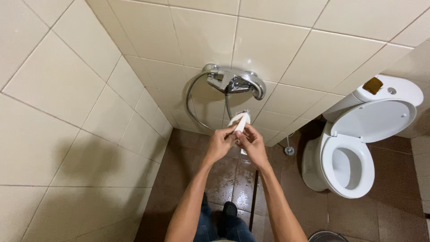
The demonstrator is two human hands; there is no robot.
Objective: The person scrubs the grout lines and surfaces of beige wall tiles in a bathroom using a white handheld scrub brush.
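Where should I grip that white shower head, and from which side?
Grip the white shower head by its narrow lower handle, probably from either side, as the left hand and right hand do now. It stands roughly upright with its hose looping up to the chrome mixer tap.

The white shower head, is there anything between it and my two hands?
Nothing visible does: the left hand and right hand both already grip the white shower head, just below the chrome wall-mounted tap.

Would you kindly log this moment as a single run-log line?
left hand: grips white shower head | right hand: grips same | above: chrome tap | right: toilet, lid up
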